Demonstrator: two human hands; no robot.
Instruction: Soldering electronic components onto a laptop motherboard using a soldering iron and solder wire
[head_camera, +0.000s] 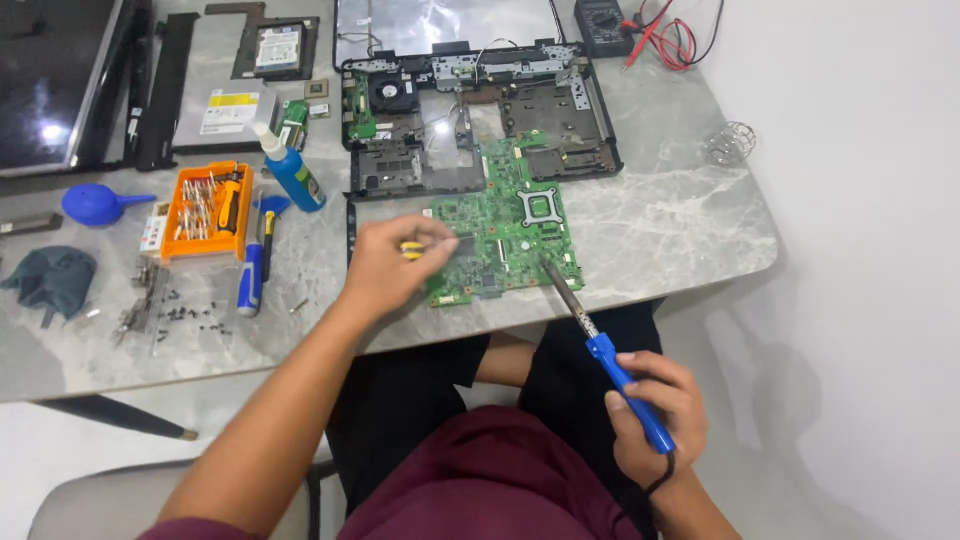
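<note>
A green circuit board (515, 235) lies flat near the front edge of the grey marble table (680, 230). My left hand (392, 265) rests at the board's left edge, its fingers closed on a small yellow-handled tool (412, 250) whose tip is hidden. My right hand (657, 400) is off the table over my lap. It grips the blue handle of a soldering iron (605, 350). The iron's metal tip touches the board's lower right part.
An opened black laptop base (480, 110) lies behind the board. To the left are a blue bottle (292, 172), an orange bit case (207, 210), a blue screwdriver (250, 275), loose screws (185, 315), a blue air blower (95, 203). A multimeter with red leads (605, 25) lies at the back.
</note>
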